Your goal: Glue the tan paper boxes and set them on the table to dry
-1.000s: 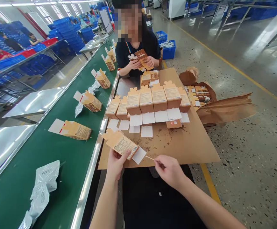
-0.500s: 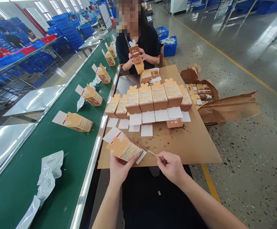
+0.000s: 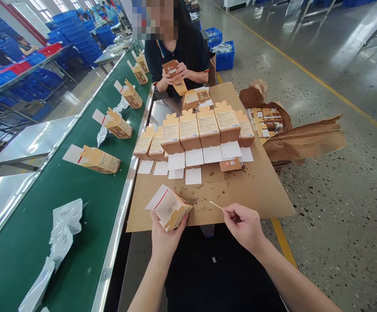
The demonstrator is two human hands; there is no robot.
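My left hand (image 3: 166, 236) grips a small brown and tan carton (image 3: 177, 216) near the front edge of the cardboard sheet. Its open top faces me, and a white flap with a red strip stands out to the upper left. Between the pinched thumb and fingers of my right hand (image 3: 243, 223) is a thin cotton swab (image 3: 216, 205), its tip pointing left toward the carton without touching it. Beyond both hands, several similar cartons (image 3: 188, 132) lie in a stacked row, their white flaps (image 3: 193, 176) toward me.
A green conveyor belt (image 3: 87, 208) on the left carries several open cartons (image 3: 102, 160) and crumpled silver plastic packaging (image 3: 61, 238). Across the cardboard sheet (image 3: 247, 190), a co-worker (image 3: 182, 52) holds another carton. A brown paper sack (image 3: 305, 138) of cartons stands on the right.
My left hand has turned the carton so its open top now faces me; its printed side faced up before. My right hand with the swab has shifted slightly right, away from the carton.
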